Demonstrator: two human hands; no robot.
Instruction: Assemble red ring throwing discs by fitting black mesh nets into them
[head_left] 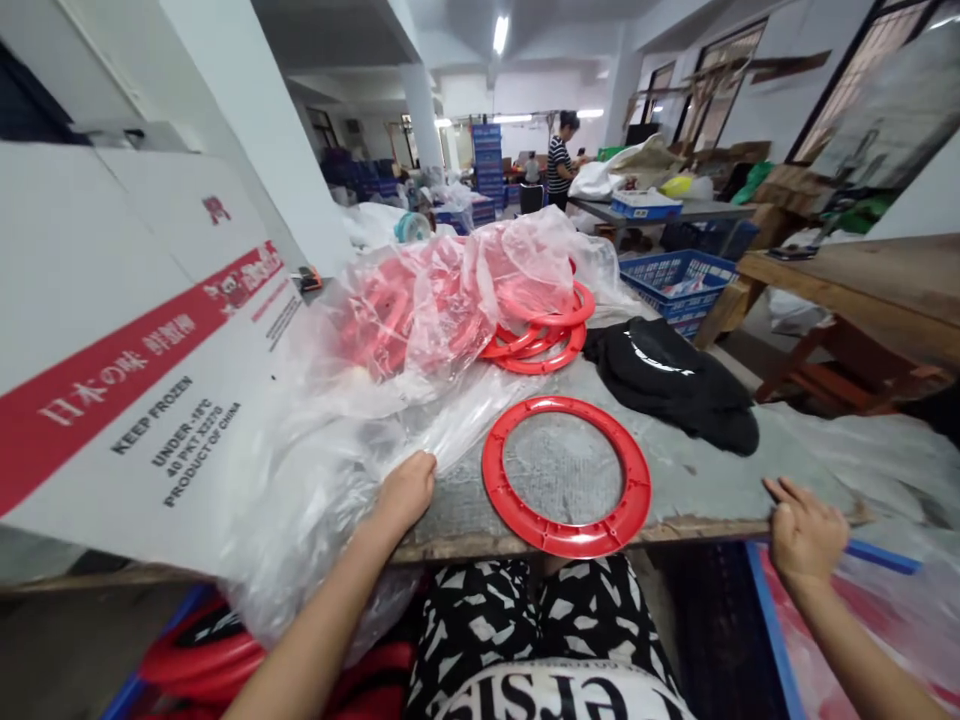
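My left hand [407,490] is closed at the table's front edge, gripping the end of a clear plastic bag [457,420] that stretches toward the pile behind it. My right hand [808,530] is at the front edge on the right, fingers loosely bent and partly apart, with nothing visible in it. Between the hands a red plastic ring [493,480] lies flat, its ribbed side up, slightly over the edge. Farther back, more red rings [577,345] lie stacked, partly covered by the bag. A black cloth item with white lettering [675,390] rests right of them.
A large white carton [225,400] stands at the left. Below the table are red padded-looking pieces [202,655] in a blue crate at left and a blue crate [776,630] at right. A blue basket [679,280] stands beyond the table. A person [559,165] stands farther back.
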